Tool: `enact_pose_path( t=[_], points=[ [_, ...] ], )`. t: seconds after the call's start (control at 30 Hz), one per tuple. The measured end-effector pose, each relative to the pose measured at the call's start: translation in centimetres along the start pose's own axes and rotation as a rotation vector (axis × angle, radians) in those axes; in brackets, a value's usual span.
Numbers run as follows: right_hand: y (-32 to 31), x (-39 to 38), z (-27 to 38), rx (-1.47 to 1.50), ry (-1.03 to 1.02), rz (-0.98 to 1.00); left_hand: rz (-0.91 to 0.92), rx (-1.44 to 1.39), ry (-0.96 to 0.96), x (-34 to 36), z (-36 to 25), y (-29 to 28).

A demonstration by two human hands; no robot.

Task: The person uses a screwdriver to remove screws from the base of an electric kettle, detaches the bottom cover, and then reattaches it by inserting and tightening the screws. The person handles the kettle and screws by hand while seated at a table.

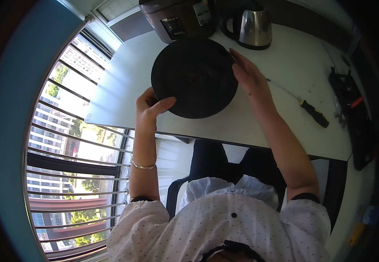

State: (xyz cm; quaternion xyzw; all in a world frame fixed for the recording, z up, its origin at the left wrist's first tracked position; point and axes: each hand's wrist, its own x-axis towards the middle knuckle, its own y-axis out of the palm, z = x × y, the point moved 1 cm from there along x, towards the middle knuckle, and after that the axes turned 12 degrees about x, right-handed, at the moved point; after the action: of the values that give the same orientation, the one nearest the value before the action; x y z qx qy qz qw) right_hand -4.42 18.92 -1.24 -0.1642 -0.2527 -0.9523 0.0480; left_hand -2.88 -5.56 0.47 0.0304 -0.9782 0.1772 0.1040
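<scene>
A black round disc (194, 98), with small rings at its middle, is held tilted above the white table. Its exact kind I cannot make out. My left hand (152, 105) grips the lower left rim, the thumb lying over the face and the fingers going behind it. Against the right rim rests my right hand (249, 76), its thumb and fingers along the edge; part of its hold is hidden. To the right of that hand lies a screwdriver (314, 114) with a black and yellow handle and a long thin shaft.
Behind the disc stand a dark rice cooker (178, 19) and a steel kettle (255, 28). A black tool pouch (355, 118) lies at the right side of the white table (124, 87). A barred window (76, 153) is on the left.
</scene>
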Motion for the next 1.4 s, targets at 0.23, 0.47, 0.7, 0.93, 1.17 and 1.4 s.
enact_pose_path(
  t=[0.23, 0.47, 0.7, 0.93, 1.17, 1.4],
  points=[
    [0.0, 0.1, -0.6, -0.200, -0.054, 0.010, 0.000, -0.025, 0.025, -0.8, -1.1, 1.2],
    [1.3, 0.6, -2.0, -0.260, -0.288, -0.006, 0.002, -0.004, 0.062, -0.5, 0.0, 0.7],
    [2.1, 1.2, -0.8, -0.312, -0.278, 0.086, -0.069, -0.017, 0.084, -0.5, 1.0, 0.5],
    [1.7, 0.8, -1.8, -0.418, -0.420, 0.103, -0.073, -0.060, 0.060, -1.0, 1.0, 1.0],
    [1.6, 0.4, -1.9, -0.438, -0.411, 0.104, -0.066, -0.096, 0.027, -0.9, 1.1, 1.2],
    [1.9, 0.2, -2.3, -0.379, -0.414, 0.087, -0.033, -0.153, 0.040, -1.0, 0.9, 1.1]
  ],
)
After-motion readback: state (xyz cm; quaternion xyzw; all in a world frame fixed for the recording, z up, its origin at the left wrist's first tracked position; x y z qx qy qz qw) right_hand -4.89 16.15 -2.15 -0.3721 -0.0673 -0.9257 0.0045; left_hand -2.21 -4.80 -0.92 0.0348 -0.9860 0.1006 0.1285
